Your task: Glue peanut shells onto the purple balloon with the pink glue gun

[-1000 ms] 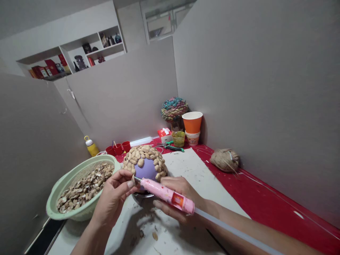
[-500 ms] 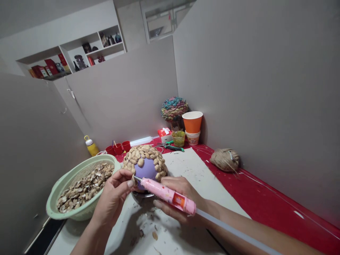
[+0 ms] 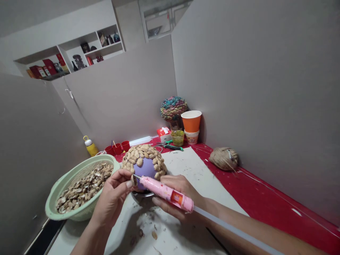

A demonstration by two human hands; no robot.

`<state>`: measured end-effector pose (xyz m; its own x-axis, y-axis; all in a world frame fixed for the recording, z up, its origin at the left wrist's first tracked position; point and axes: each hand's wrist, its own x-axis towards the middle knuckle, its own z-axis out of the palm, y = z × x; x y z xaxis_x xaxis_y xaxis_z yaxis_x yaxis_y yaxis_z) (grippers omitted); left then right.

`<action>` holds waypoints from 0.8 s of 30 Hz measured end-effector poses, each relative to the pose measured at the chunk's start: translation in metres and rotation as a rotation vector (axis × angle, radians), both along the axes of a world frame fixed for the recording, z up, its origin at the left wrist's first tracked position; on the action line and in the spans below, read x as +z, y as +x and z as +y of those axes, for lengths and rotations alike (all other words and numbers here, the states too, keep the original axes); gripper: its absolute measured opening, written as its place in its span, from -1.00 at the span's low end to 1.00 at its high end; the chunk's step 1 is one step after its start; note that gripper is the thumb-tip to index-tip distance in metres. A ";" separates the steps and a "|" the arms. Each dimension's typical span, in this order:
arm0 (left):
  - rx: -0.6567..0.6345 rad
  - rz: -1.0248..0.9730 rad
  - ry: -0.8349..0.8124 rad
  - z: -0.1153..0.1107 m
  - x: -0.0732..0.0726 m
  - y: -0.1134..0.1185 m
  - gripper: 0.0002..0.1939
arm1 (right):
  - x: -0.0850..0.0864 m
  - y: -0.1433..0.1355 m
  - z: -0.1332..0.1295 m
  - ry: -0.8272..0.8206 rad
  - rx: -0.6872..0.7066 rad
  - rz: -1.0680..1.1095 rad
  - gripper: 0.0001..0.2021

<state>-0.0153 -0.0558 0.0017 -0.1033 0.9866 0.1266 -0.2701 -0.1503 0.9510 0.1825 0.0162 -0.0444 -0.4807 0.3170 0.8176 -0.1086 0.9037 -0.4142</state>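
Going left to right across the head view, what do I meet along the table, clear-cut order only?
Pale green plastic basin, purple round ball partly covered with tan peanut shells, white-lined orange tapered cup, brown fibrous twine bundle.

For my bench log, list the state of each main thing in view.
Left grip: pinching a shell
Right grip: holding the glue gun
Glue gun: glue stick in its rear
Purple ball: partly covered with peanut shells
Green basket: holding loose shells
Yellow bottle: capped
Orange cup: upright, stacked
Twine: bundled
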 end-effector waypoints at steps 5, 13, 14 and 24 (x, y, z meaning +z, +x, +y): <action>0.019 -0.001 0.001 0.000 0.000 0.000 -0.76 | -0.004 -0.001 0.002 0.011 -0.001 0.035 -0.73; 0.016 -0.046 -0.003 0.003 0.001 -0.001 -0.76 | -0.003 -0.001 0.002 0.018 -0.017 0.027 -0.70; 0.017 -0.051 0.000 0.003 0.001 -0.001 -0.75 | -0.003 -0.001 0.002 0.018 -0.019 0.023 -0.70; 0.016 -0.071 0.020 0.003 -0.001 -0.002 -0.73 | -0.004 -0.002 0.002 0.013 -0.012 0.029 -0.70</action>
<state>-0.0178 -0.0528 0.0009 -0.1285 0.9821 0.1377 -0.3341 -0.1737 0.9264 0.1807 0.0184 -0.0487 -0.4526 0.3121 0.8353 -0.1094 0.9102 -0.3994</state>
